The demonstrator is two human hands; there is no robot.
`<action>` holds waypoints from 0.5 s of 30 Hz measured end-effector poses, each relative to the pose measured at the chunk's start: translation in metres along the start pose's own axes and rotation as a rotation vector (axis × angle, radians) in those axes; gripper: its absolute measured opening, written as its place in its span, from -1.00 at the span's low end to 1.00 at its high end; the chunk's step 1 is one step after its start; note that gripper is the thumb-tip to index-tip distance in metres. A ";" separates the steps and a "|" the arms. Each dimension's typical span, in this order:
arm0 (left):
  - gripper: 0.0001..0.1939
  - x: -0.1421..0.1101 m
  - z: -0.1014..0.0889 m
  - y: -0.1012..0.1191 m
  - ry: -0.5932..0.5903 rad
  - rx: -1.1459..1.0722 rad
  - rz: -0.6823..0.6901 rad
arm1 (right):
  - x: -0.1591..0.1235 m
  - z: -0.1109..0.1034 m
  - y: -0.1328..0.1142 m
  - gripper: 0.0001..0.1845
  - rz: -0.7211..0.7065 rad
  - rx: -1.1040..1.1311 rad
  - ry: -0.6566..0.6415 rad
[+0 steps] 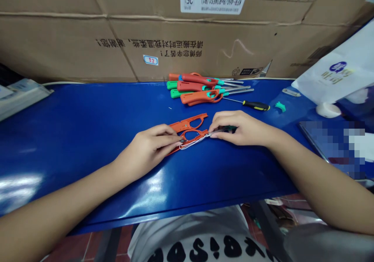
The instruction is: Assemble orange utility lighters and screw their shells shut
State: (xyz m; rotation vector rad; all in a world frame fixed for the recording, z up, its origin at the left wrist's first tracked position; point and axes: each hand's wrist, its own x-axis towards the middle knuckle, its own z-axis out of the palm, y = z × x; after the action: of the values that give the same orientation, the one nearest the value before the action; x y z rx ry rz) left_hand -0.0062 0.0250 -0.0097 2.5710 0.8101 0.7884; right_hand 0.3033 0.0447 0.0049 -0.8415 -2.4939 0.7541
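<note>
Over the blue table, my left hand (pixel 157 140) pinches an orange lighter casing half (pixel 191 136), with thumb and fingers closed near its trigger opening. A thin white wire (pixel 193 143) runs along this half. My right hand (pixel 238 127) is closed around the metal lighter tube (pixel 215 131) at the casing's right end; a dark green part shows under its fingers. Just behind lies the other orange casing half (pixel 194 122), with an oval opening, partly covered by my left hand.
Several assembled long-nosed lighters (pixel 201 88) lie piled at the back, beside a black and yellow screwdriver (pixel 256 105) and a small teal plastic piece (pixel 280 106). A big cardboard box (pixel 122 47) stands along the rear edge. A white bag (pixel 336 67) is at right, a white box (pixel 26 92) at left.
</note>
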 end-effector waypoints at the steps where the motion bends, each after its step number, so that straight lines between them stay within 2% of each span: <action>1: -0.80 0.000 0.000 0.000 -0.006 -0.005 0.003 | 0.000 0.001 0.001 -0.82 -0.005 -0.011 0.012; 6: -0.82 0.000 0.000 0.001 -0.024 -0.022 0.003 | 0.000 0.002 0.001 -0.83 -0.007 -0.047 0.019; 15: -0.83 -0.001 0.002 0.004 -0.029 0.012 -0.017 | -0.004 -0.002 -0.005 -0.78 -0.018 -0.081 -0.054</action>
State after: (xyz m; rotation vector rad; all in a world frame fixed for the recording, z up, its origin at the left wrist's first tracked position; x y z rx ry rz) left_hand -0.0036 0.0210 -0.0098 2.5765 0.8297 0.7421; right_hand 0.3049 0.0396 0.0092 -0.8350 -2.5911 0.6824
